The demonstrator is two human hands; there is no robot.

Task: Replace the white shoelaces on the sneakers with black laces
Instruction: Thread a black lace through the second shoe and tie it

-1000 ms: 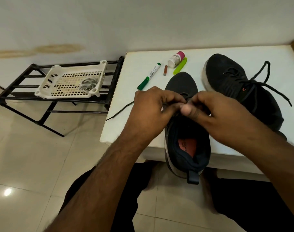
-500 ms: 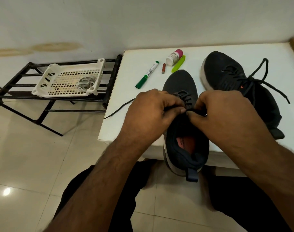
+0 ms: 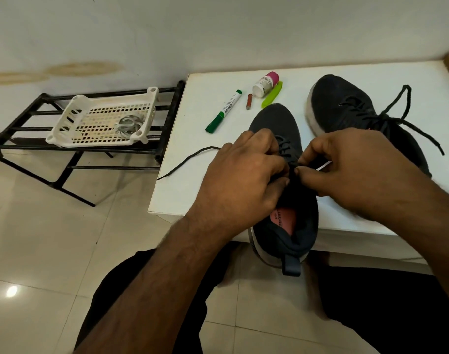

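Both hands work the black lace at the throat of the near sneaker on the white table.

On a black rack [image 3: 26, 146] sits a white basket [image 3: 72, 116] with pale laces [image 3: 127, 123]. The black lace [image 3: 190, 158] trails left off the table [image 3: 192, 118] edge, below a green marker [image 3: 224, 111]. The left hand [image 3: 246, 175] and right hand [image 3: 346, 167], fingers curled, pinch it over the near sneaker [image 3: 277, 123], fingertips almost meeting. The second sneaker [image 3: 346, 103], black-laced, lies far right.
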